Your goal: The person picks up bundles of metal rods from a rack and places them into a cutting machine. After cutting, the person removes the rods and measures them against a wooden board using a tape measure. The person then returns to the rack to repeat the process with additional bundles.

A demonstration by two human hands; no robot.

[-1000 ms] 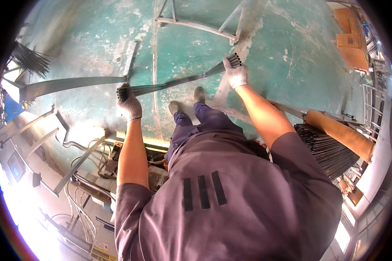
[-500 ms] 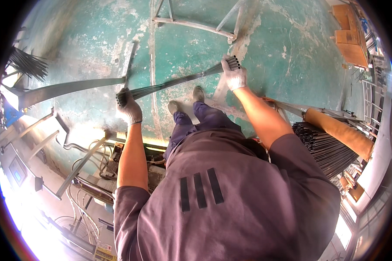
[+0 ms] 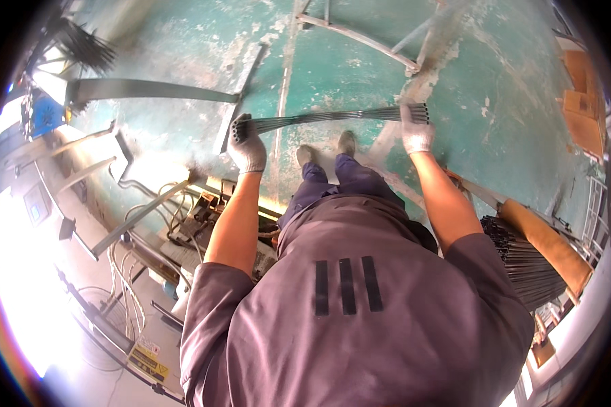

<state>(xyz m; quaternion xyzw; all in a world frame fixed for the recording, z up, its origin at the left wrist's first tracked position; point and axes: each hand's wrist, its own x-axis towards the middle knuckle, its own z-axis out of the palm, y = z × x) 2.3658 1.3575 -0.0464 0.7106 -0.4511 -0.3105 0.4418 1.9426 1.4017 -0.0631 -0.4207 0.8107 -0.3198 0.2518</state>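
Observation:
A bundle of thin dark metal tubes [image 3: 329,117] spans the space in front of me, held off the floor at both ends. Around its left end my left hand [image 3: 247,149] is closed, in a pale work glove with a darker grip area. My right hand [image 3: 416,132], gloved alike, wraps the right end, and the tube tips stick out past the fingers. The bundle lies almost level, its middle bare between my hands. Just beyond my left hand runs a flat grey metal bar [image 3: 156,89], which meets a narrow upright-looking piece [image 3: 244,95].
A large stack of dark tubes [image 3: 523,254] lies at my right beside a brown roll [image 3: 546,237]. Machinery with cables [image 3: 197,224] stands at my left. More dark rods [image 3: 85,46] sit far left, a metal frame [image 3: 360,39] ahead, cardboard boxes [image 3: 584,112] far right.
The bundle has turned from slanting up to the right to nearly level. My view has swung left, so the surroundings sit further right in the picture. Both hands keep their hold.

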